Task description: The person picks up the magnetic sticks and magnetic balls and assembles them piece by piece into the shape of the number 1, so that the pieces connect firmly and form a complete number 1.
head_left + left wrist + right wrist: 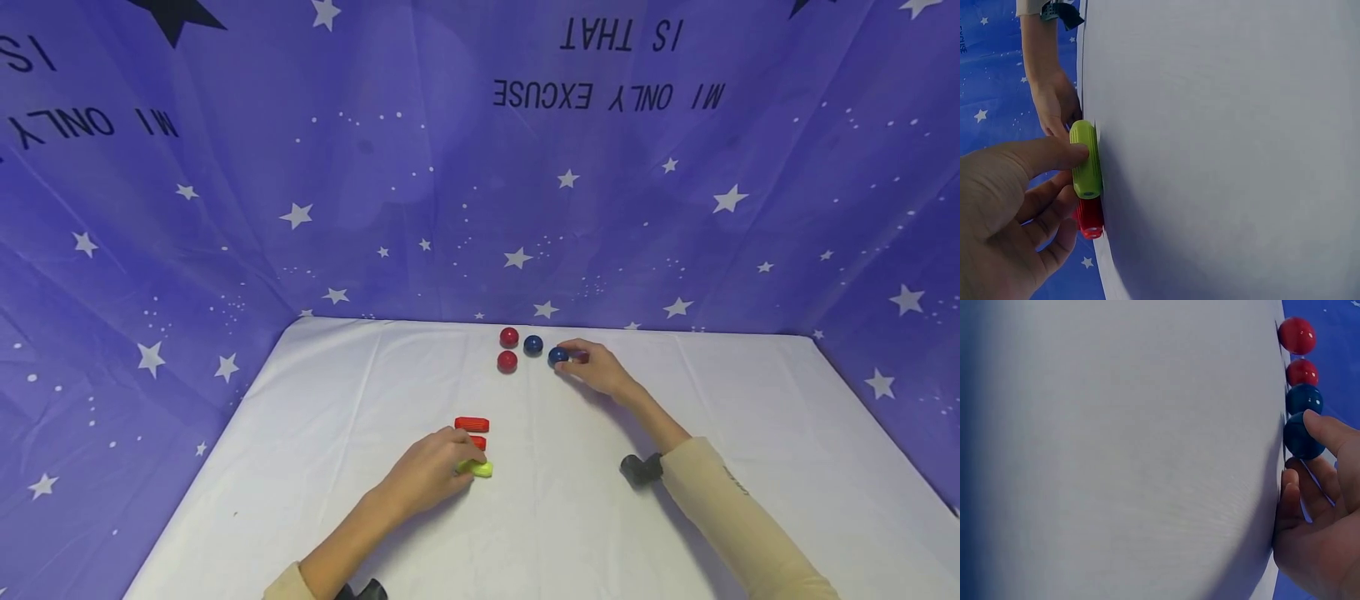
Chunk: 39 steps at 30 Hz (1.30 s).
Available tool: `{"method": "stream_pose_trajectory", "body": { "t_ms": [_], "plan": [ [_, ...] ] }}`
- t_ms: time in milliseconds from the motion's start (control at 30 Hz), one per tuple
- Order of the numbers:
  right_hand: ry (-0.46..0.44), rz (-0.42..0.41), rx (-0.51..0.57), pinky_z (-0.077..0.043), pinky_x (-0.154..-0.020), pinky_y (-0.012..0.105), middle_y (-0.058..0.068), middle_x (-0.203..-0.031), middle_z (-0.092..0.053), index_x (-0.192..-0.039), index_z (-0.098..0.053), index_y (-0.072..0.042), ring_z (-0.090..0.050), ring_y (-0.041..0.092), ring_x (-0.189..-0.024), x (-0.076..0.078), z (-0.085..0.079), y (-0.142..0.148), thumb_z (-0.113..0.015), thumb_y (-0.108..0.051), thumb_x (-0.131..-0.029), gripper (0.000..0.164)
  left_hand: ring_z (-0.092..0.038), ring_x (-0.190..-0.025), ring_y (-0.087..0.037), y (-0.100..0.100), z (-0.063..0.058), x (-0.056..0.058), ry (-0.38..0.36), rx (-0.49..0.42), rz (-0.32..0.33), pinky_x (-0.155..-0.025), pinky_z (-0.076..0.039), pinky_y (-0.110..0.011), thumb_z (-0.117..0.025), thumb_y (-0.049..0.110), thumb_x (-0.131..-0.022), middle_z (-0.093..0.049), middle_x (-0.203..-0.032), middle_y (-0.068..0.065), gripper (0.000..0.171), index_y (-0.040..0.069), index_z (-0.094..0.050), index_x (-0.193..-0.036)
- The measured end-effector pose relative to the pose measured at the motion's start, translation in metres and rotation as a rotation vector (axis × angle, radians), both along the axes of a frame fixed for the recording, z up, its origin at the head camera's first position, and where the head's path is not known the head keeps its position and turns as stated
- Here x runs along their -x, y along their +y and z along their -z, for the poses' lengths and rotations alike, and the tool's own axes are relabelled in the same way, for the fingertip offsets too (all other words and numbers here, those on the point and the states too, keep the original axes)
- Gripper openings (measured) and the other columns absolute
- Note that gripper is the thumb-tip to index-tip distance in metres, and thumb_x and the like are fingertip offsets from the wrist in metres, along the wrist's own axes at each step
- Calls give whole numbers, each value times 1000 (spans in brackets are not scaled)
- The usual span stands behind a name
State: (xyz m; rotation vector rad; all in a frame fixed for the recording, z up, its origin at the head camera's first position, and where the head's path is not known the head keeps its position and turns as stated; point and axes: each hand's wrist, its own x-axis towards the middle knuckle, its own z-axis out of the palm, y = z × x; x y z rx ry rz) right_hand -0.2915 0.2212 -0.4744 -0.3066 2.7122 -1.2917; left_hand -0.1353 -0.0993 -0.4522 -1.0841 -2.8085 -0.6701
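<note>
My left hand (431, 471) pinches a yellow-green ribbed cylinder (1087, 159), with the thumb across its near side. Two red ribbed cylinders lie just beyond: one in full view (472, 425), the other (477, 442) partly covered by the fingers. Farther back on the right, my right hand (602, 369) holds a dark blue glossy ball (557, 357) between thumb and fingers. To its left sits a second blue ball (533, 345), and past that are two red balls, one at the back (509, 337) and one nearer (507, 361). Something reddish (581, 357) shows behind the right fingers, mostly hidden.
A white cloth (360, 400) covers the table. Purple fabric with white stars (517, 258) stands along the back and sides. Black wrist-worn devices sit at both wrists, the right one (640, 471) close to the tabletop.
</note>
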Motion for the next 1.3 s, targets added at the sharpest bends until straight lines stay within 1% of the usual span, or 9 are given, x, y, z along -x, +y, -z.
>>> {"method": "stream_pose_trajectory", "body": {
  "t_ms": [133,267,433,533,733,833,1100,1200,1300],
  "plan": [
    [-30,0,14,-47,-94,47,21,-129,-62,-133,-62,-4,-58,35,-113,0,-1,2,-74,-26,-92,49,-62,-94,-13,2,1,-1,33,3,26,-84,-52,-29,-78,4,-80,-71,-95,5,19,13,-77,-97],
    [-47,-7,20,-49,-91,44,20,-128,-62,-134,-62,-4,-59,34,-112,1,-2,3,-73,-26,-92,48,-60,-91,-12,4,1,-4,38,0,33,-82,-52,-27,-78,2,-79,-70,-93,6,20,12,-76,-96],
    [-65,-13,27,-50,-84,37,18,-126,-64,-134,-61,-3,-59,31,-110,0,-2,5,-73,-26,-92,49,-60,-95,-11,10,-1,-6,-45,4,9,-82,-52,-28,-76,6,-83,-68,-98,6,20,14,-76,-101],
    [-65,-11,27,-50,-85,37,18,-126,-64,-134,-61,-3,-58,31,-110,1,-2,6,-73,-26,-92,49,-61,-97,-11,15,-3,-5,-87,-25,5,-85,-52,-30,-75,8,-87,-68,-102,5,20,12,-75,-107],
    [-57,-18,26,-50,-85,37,18,-126,-64,-134,-61,-3,-59,32,-111,2,-3,6,-72,-26,-93,48,-62,-99,-9,32,-5,-1,-172,-156,29,-89,-51,-27,-74,6,-89,-70,-105,2,21,7,-75,-110],
    [-56,-25,20,-50,-84,36,18,-126,-64,-134,-61,-3,-59,32,-111,2,-2,6,-72,-25,-93,48,-62,-98,-6,42,-5,2,-233,-225,21,-87,-51,-23,-75,4,-87,-71,-104,2,23,6,-75,-110],
    [-67,-23,19,-50,-86,37,16,-125,-64,-135,-61,-4,-58,31,-112,2,-3,6,-72,-25,-93,49,-62,-79,-5,70,1,9,-430,-461,-111,-71,-53,-22,-77,3,-86,-72,-92,3,21,4,-76,-106],
    [-75,-24,23,-49,-87,38,16,-126,-63,-136,-60,-4,-58,31,-112,3,-4,7,-72,-25,-93,49,-62,-74,-6,80,4,15,-457,-519,-157,-67,-53,-21,-77,3,-86,-72,-87,1,20,0,-75,-105],
    [-79,-23,20,-49,-89,40,17,-128,-62,-136,-60,-5,-57,31,-112,3,-4,7,-72,-26,-93,49,-62,-72,-5,89,8,21,-461,-535,-203,-65,-53,-20,-77,4,-86,-72,-86,0,19,-1,-74,-104]
  ]
}}
